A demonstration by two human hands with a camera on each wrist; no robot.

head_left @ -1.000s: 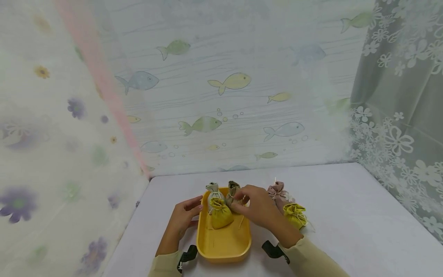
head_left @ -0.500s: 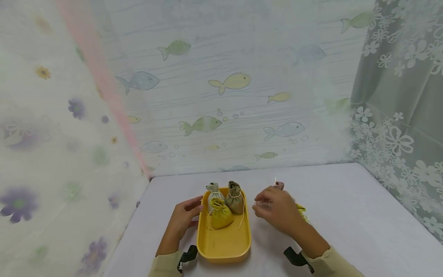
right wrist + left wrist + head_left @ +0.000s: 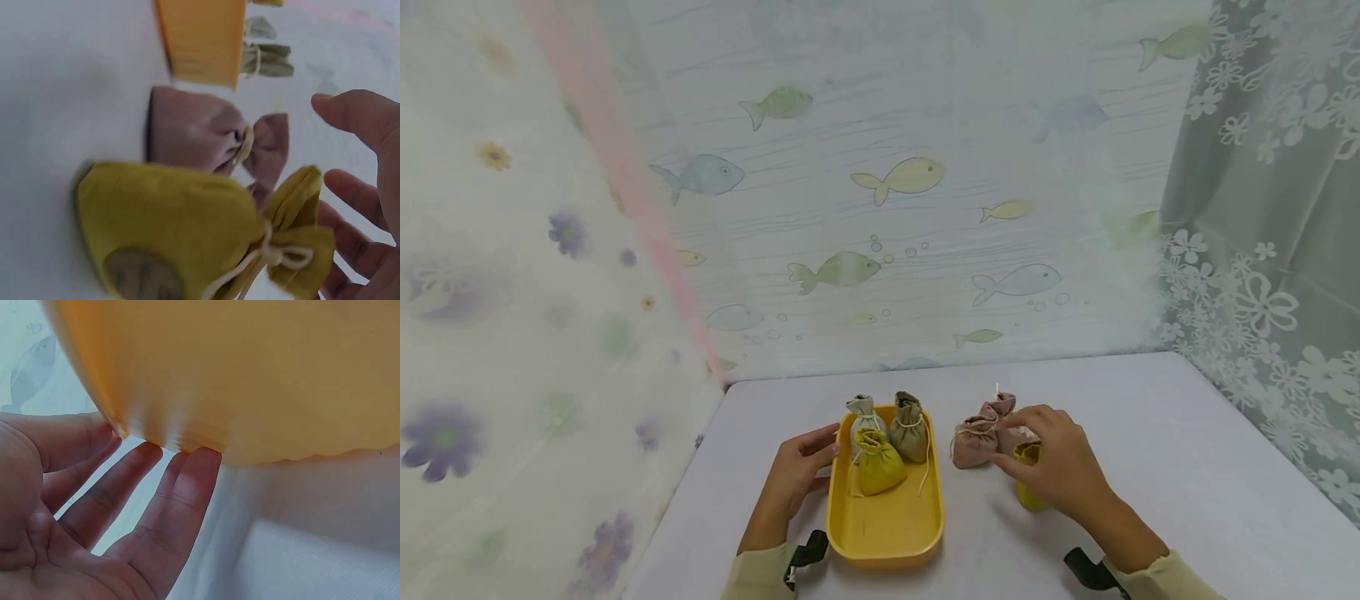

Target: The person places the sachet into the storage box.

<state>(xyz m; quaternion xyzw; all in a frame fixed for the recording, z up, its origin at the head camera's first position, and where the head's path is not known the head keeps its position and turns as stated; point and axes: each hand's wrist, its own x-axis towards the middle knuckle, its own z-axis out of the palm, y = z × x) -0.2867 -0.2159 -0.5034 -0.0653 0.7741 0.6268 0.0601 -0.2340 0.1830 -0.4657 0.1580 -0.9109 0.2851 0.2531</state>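
My left hand (image 3: 801, 467) rests at the left side of a yellow tray (image 3: 880, 533), thumb at the rim and straight fingertips against the outer wall (image 3: 281, 381). Three drawstring pouches stand in the tray: a whitish one (image 3: 861, 408), an olive-brown one (image 3: 910, 437) and a yellow one (image 3: 880, 471). My right hand (image 3: 1060, 462) is beside the pouches on the table, fingers spread and thumb apart. Nearest it is a mustard-yellow pouch (image 3: 169, 219), its tied neck beside the fingers. A mauve pouch (image 3: 194, 128) stands between that one and the tray.
Another mauve pouch (image 3: 1002, 404) stands behind the front one, partly hidden. A white cloth (image 3: 1165, 467) covers the table. Fish-printed fabric (image 3: 895, 250) hangs behind it, with flowered fabric (image 3: 535, 350) at the left and a lacy curtain (image 3: 1262, 308) at the right.
My right hand has left the olive-brown pouch in the tray and moved right to the mustard-yellow pouch. The front mauve pouch now shows. My left hand has stayed at the tray.
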